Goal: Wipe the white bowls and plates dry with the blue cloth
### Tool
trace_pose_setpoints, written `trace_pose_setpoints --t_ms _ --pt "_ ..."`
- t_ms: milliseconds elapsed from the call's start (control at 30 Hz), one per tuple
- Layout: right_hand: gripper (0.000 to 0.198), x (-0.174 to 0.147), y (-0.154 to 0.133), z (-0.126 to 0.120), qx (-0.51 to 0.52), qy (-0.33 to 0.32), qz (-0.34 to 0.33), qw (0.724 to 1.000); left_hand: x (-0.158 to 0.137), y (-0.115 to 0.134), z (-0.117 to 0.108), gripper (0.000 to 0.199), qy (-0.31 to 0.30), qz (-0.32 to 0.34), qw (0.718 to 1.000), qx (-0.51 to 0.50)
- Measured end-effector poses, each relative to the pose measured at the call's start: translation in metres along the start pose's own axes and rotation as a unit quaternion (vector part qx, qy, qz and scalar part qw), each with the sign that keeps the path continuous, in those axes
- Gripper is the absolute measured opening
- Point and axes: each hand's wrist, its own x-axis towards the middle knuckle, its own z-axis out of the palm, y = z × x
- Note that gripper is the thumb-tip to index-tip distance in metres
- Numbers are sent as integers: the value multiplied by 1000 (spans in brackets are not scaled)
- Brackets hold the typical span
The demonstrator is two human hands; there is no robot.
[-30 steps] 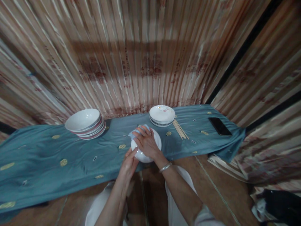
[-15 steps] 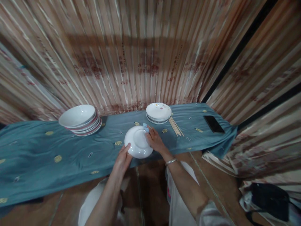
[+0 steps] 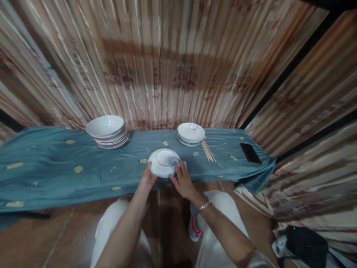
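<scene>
A white plate (image 3: 159, 169), its underside with the foot ring facing up, is held over the near edge of the cloth-covered table. My left hand (image 3: 147, 178) grips its left rim, thumb on top and the other fingers mostly hidden beneath. On the plate's right side, my right hand (image 3: 182, 181) presses a light blue cloth (image 3: 173, 160) against the underside, fingers over the cloth. Beyond the plate stands a stack of white plates (image 3: 191, 132), the top one with a floral print. Several chopsticks (image 3: 208, 150) lie beside that stack.
Bowls with red bands are stacked (image 3: 107, 128) at the back left of the blue tablecloth (image 3: 55, 175). A black phone (image 3: 250, 153) lies near the right end. Behind hangs a pleated curtain (image 3: 167, 67). A dark bag (image 3: 306, 242) is on the lower right.
My right hand has slid from the plate's far right rim down toward its near right side, and more of the cloth shows. The plate is tilted flatter. The whole view has shifted slightly.
</scene>
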Motion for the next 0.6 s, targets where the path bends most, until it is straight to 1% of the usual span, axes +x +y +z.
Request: trace_pose_setpoints --t_ms 133,267,367,500,600 --pt "69 -18 -10 -1 -43 -8 -29 999 4 -4 -4 43 -8 11 999 -36" --pt "65 -26 -23 -6 -82 -27 -57 995 5 -6 -8 46 -22 1 998 -52" --pt "63 -23 -36 -10 -116 -52 -81 989 5 -6 -10 47 -30 -6 997 -68" --pt "55 -9 -53 -11 -146 -91 -131 976 4 -6 -13 46 -28 -18 998 -50" --pt "54 3 -63 -12 -147 -117 -141 972 5 -8 -16 43 -35 -19 998 -46"
